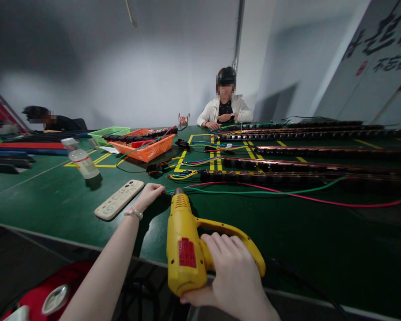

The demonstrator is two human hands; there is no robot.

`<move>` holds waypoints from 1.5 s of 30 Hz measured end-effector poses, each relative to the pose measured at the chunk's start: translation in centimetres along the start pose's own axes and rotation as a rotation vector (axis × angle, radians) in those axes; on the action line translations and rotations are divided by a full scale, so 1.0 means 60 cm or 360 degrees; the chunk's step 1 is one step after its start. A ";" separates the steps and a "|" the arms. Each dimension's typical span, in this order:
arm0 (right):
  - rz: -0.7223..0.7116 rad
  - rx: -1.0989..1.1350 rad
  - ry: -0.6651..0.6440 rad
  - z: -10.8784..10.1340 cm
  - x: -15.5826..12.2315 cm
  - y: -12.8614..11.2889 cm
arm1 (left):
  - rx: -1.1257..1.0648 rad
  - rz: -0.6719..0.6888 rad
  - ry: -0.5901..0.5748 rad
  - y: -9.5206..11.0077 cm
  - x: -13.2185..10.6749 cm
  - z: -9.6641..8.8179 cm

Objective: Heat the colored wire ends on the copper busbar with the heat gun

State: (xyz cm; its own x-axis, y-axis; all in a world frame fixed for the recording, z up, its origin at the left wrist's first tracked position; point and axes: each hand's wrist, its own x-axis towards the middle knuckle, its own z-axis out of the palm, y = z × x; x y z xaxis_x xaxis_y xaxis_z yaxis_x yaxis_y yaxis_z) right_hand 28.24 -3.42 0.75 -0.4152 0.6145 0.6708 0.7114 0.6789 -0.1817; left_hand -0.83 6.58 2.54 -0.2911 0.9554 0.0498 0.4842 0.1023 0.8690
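Observation:
My right hand [229, 269] is wrapped round the handle of a yellow heat gun [183, 243], whose nozzle points away from me toward the ends of a red wire [287, 192] and a green wire [254, 192] on the green table [53, 196]. My left hand [149, 195] reaches forward, fingers pinched at the wire ends just in front of the nozzle. A pale bracelet sits on that wrist. A beige remote control [119, 199] lies just left of my left hand.
A clear plastic bottle [82, 160] stands at the left. An orange tray [143, 147] and green tray [108, 133] hold parts further back. Long dark strips with copper [304, 167] cross the right side. One person sits opposite, another at the far left.

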 end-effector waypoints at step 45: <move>0.0148 -0.0265 0.0123 0.008 -0.002 -0.038 | 0.0217 0.0011 0.0058 -0.034 0.024 0.003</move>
State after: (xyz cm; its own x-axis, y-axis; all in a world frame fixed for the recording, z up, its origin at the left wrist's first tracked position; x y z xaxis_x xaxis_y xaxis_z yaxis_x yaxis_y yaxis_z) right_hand 26.42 -4.86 0.75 -0.3032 0.6344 0.7111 0.8311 0.5411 -0.1284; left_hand -2.10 7.81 0.78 -0.3156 0.9459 0.0756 0.5932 0.1345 0.7938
